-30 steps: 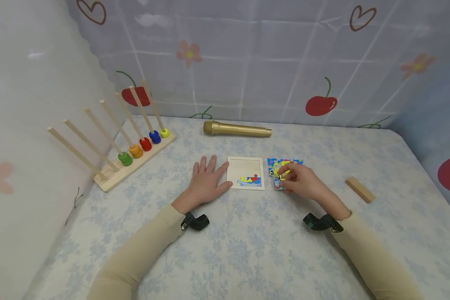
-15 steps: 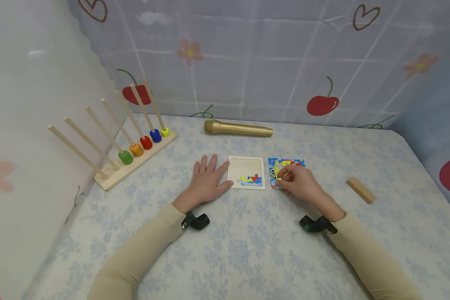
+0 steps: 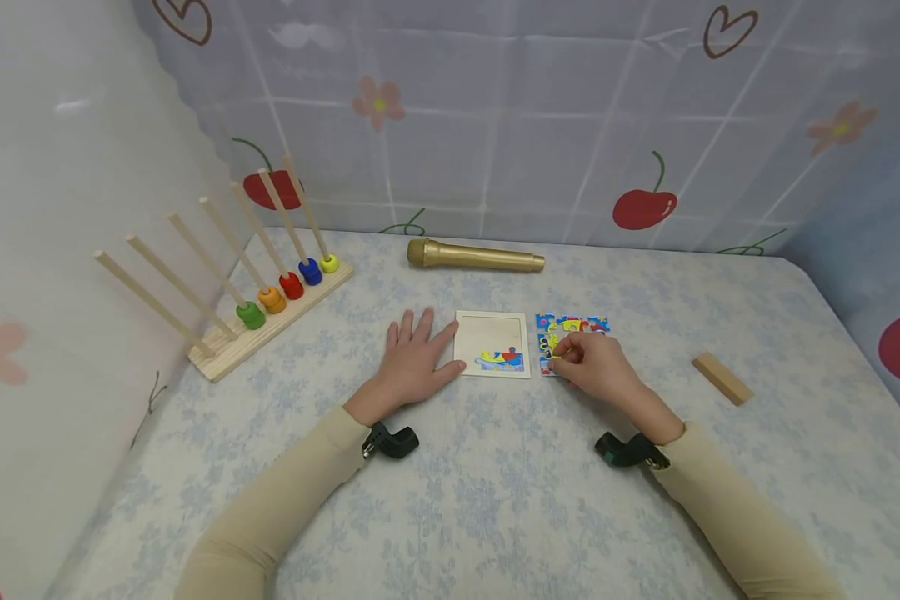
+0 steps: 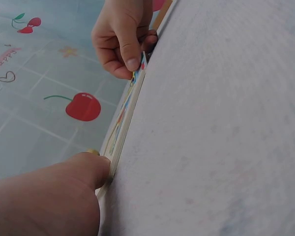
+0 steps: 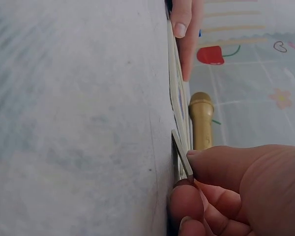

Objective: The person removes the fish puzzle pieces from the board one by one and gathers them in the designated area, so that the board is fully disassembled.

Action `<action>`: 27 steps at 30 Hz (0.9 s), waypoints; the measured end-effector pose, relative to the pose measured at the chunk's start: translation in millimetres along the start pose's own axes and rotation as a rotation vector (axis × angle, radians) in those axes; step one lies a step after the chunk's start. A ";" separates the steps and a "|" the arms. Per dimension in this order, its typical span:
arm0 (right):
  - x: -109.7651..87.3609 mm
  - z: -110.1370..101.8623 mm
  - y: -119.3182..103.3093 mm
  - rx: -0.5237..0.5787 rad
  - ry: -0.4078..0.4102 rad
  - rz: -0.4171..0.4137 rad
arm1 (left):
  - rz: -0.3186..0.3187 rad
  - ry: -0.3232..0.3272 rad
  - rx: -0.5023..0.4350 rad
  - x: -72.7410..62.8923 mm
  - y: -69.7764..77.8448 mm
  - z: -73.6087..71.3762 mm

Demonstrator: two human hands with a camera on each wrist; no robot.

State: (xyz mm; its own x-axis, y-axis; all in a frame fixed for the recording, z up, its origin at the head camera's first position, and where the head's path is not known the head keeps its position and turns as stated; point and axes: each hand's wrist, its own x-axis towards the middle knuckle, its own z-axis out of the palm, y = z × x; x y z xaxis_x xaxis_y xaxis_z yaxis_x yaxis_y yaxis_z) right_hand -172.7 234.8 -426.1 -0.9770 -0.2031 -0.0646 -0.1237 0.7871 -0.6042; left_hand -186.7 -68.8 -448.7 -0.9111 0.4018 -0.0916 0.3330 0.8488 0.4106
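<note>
A square wooden puzzle tray [image 3: 487, 333] has a few joined jigsaw pieces [image 3: 502, 359] in its lower right. My left hand [image 3: 414, 362] lies with fingers spread at the tray's left side, thumb and index finger touching its edge. Right of the tray are several colourful jigsaw pieces [image 3: 570, 322], partly covered by my right hand [image 3: 603, 365]. That hand pinches a thin jigsaw piece [image 5: 182, 155] between thumb and fingers, tilted up from the tabletop in the right wrist view. Its picture is mostly hidden by the fingers.
A gold toy microphone [image 3: 476, 257] lies behind the tray. At the left stands a wooden peg rack [image 3: 270, 321] with coloured beads and tall rods. A small wooden block [image 3: 722, 378] lies to the right, on the flowered tablecloth [image 3: 480, 500].
My right hand has shifted slightly left, bringing the pinched jigsaw piece a little nearer the tray. My left hand has stayed at the tray's edge.
</note>
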 end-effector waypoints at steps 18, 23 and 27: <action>1.2 2.9 1.1 -0.054 0.021 -0.021 | 0.002 0.002 -0.005 0.4 -0.3 -0.2; 1.6 3.4 2.4 -0.050 0.020 -0.031 | -0.002 -0.002 -0.002 0.9 -2.3 1.8; 2.0 3.5 3.2 -0.057 0.014 -0.027 | -0.004 -0.003 0.000 1.3 -2.5 2.0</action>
State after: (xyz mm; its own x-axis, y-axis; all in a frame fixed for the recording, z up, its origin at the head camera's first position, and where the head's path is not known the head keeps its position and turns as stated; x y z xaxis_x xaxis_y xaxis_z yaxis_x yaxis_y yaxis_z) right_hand -174.4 234.9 -430.8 -0.9756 -0.2162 -0.0375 -0.1589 0.8138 -0.5591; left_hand -188.2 -69.8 -451.6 -0.9117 0.3995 -0.0957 0.3297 0.8505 0.4098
